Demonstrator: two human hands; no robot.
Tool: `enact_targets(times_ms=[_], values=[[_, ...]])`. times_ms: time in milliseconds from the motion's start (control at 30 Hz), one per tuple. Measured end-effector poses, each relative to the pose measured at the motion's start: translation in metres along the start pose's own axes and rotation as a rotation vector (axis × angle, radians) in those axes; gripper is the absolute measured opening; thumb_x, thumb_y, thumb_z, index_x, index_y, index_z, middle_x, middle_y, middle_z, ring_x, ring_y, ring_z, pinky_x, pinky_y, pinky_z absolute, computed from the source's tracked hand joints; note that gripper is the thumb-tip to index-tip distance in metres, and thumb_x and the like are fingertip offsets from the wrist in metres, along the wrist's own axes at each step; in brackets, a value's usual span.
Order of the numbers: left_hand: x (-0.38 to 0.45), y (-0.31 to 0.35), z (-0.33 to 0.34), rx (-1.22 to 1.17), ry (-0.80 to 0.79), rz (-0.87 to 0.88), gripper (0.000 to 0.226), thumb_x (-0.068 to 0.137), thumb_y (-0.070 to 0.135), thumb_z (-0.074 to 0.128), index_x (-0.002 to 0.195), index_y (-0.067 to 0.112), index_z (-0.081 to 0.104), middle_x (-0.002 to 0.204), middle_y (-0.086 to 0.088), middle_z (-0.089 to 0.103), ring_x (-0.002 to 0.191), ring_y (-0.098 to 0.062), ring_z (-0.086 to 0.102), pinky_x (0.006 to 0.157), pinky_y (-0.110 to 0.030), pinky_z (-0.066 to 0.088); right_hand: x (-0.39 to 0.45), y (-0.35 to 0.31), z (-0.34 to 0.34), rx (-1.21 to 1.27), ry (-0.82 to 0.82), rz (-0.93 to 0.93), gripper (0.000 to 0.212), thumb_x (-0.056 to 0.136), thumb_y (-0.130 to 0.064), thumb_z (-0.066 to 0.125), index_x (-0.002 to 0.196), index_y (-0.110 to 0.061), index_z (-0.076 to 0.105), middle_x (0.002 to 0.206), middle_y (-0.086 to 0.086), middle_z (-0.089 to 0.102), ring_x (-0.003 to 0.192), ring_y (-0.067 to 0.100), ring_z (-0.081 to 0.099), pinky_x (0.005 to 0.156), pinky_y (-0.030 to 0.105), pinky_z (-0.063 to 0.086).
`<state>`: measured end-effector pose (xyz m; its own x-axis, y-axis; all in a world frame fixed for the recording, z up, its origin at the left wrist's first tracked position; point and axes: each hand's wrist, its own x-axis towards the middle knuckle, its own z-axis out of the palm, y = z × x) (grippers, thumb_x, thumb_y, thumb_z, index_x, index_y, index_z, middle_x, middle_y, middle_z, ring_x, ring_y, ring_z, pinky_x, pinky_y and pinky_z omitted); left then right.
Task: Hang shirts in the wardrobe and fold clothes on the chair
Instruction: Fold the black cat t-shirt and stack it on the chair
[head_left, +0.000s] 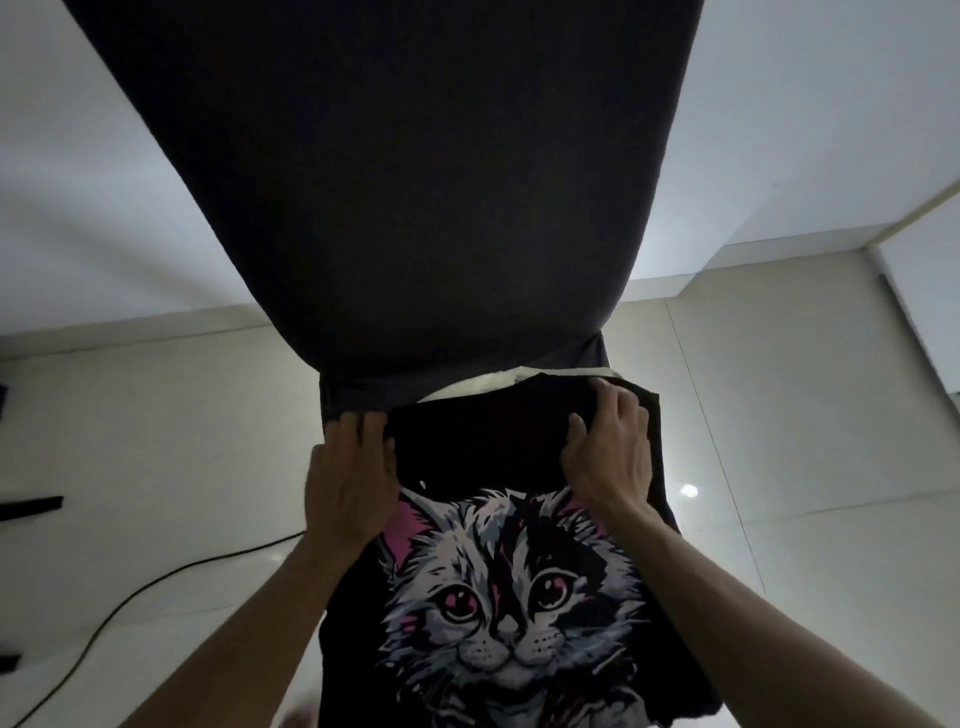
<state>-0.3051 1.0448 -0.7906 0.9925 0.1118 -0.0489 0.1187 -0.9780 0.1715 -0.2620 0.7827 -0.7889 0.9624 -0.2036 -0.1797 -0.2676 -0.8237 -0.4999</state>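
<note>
Pale floor tiles (779, 415) spread out on both sides of a dark padded chair (395, 182), with bare floor to the right and a white wall (78, 208) behind. On the left a black cable (156, 579) snakes across the tiles, well apart from the chair. A black shirt (478, 447) with a cat face printed on it lies over the chair seat, its lower part hanging off the near edge toward the person. A strip of white cloth (493, 383) shows just beyond the shirt's far edge. The left hand (350, 483) rests at the shirt's left edge, fingers curled down over the cloth. The right hand (610, 452) lies on the shirt near its far right corner, fingers bent and pressing on the cloth.
</note>
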Motion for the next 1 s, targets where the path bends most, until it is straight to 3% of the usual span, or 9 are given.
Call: enact_targets(times_ms=[133, 267, 400, 500, 600, 700, 767, 900, 1000], values=[[-0.024, 0.011, 0.013, -0.032, -0.180, 0.467, 0.046, 0.102, 0.040, 0.037, 0.138, 0.015, 0.053, 0.138, -0.012, 0.052, 0.125, -0.030, 0.051, 0.097, -0.046, 0.049, -0.083, -0.001, 0.031, -0.162, 0.046, 0.009, 0.053, 0.101, -0.041, 0.044, 0.150, -0.023, 0.036, 0.159, 0.007, 0.030, 0.145, 0.028, 0.028, 0.112, 0.049, 0.036], [-0.032, -0.007, 0.032, 0.102, -0.383, 0.735, 0.056, 0.106, 0.050, 0.023, 0.158, 0.030, 0.019, 0.164, -0.004, 0.023, 0.151, -0.025, 0.020, 0.117, -0.052, 0.023, -0.149, 0.004, 0.059, -0.233, 0.059, 0.152, 0.061, 0.101, -0.047, 0.031, 0.158, -0.029, 0.022, 0.168, 0.006, 0.009, 0.155, 0.027, 0.005, 0.122, 0.054, 0.014], [-0.022, -0.030, 0.043, 0.156, -0.488, 0.817, 0.063, 0.103, 0.061, 0.022, 0.158, 0.035, 0.004, 0.166, -0.001, 0.012, 0.153, -0.024, 0.007, 0.115, -0.055, 0.012, -0.193, 0.008, 0.079, -0.268, 0.015, 0.354, 0.060, 0.102, -0.056, 0.011, 0.158, -0.039, -0.003, 0.167, -0.003, -0.017, 0.153, 0.023, -0.017, 0.121, 0.061, 0.007], [-0.015, -0.033, 0.043, 0.131, -0.506, 0.855, 0.064, 0.102, 0.063, 0.013, 0.156, 0.039, -0.011, 0.165, 0.003, -0.014, 0.152, -0.022, -0.015, 0.121, -0.055, 0.000, -0.196, 0.005, 0.085, -0.277, 0.001, 0.393, 0.060, 0.102, -0.058, 0.007, 0.157, -0.041, -0.011, 0.165, -0.005, -0.023, 0.151, 0.022, -0.025, 0.122, 0.060, 0.003], [-0.014, -0.034, 0.037, 0.159, -0.575, 0.835, 0.065, 0.097, 0.067, -0.001, 0.150, 0.040, -0.026, 0.157, 0.006, -0.034, 0.146, -0.020, -0.033, 0.118, -0.053, -0.013, -0.196, -0.007, 0.085, -0.233, -0.027, 0.443, 0.059, 0.103, -0.056, 0.009, 0.156, -0.041, -0.012, 0.163, -0.007, -0.027, 0.149, 0.022, -0.029, 0.123, 0.056, 0.002], [-0.018, -0.037, 0.032, 0.170, -0.606, 0.842, 0.071, 0.088, 0.070, -0.011, 0.151, 0.039, -0.025, 0.158, 0.003, -0.032, 0.146, -0.022, -0.031, 0.119, -0.056, -0.009, -0.215, -0.019, 0.083, -0.166, 0.015, 0.490, 0.059, 0.104, -0.052, 0.011, 0.158, -0.037, -0.006, 0.166, -0.004, -0.020, 0.151, 0.021, -0.022, 0.123, 0.052, 0.008], [-0.024, -0.038, 0.030, 0.191, -0.596, 0.878, 0.071, 0.091, 0.068, -0.007, 0.154, 0.037, -0.019, 0.162, 0.001, -0.024, 0.149, -0.024, -0.025, 0.120, -0.058, -0.003, -0.238, -0.026, 0.087, -0.078, 0.101, 0.534, 0.057, 0.106, -0.048, 0.019, 0.160, -0.033, 0.006, 0.168, -0.001, -0.008, 0.154, 0.021, -0.011, 0.124, 0.049, 0.011], [-0.036, -0.045, 0.024, 0.193, -0.523, 0.964, 0.066, 0.100, 0.059, 0.014, 0.158, 0.029, 0.013, 0.167, -0.007, 0.003, 0.153, -0.029, -0.001, 0.119, -0.061, 0.009, -0.285, -0.038, 0.106, 0.088, 0.296, 0.619, 0.053, 0.103, -0.036, 0.045, 0.153, -0.020, 0.035, 0.162, 0.007, 0.026, 0.149, 0.028, 0.023, 0.119, 0.047, 0.031], [-0.045, -0.051, 0.021, 0.217, -0.459, 1.063, 0.062, 0.099, 0.054, 0.024, 0.152, 0.022, 0.033, 0.161, -0.013, 0.025, 0.149, -0.033, 0.020, 0.114, -0.064, 0.024, -0.317, -0.045, 0.127, 0.155, 0.356, 0.679, 0.050, 0.093, -0.032, 0.061, 0.138, -0.016, 0.048, 0.146, 0.006, 0.044, 0.133, 0.027, 0.042, 0.101, 0.046, 0.050]])
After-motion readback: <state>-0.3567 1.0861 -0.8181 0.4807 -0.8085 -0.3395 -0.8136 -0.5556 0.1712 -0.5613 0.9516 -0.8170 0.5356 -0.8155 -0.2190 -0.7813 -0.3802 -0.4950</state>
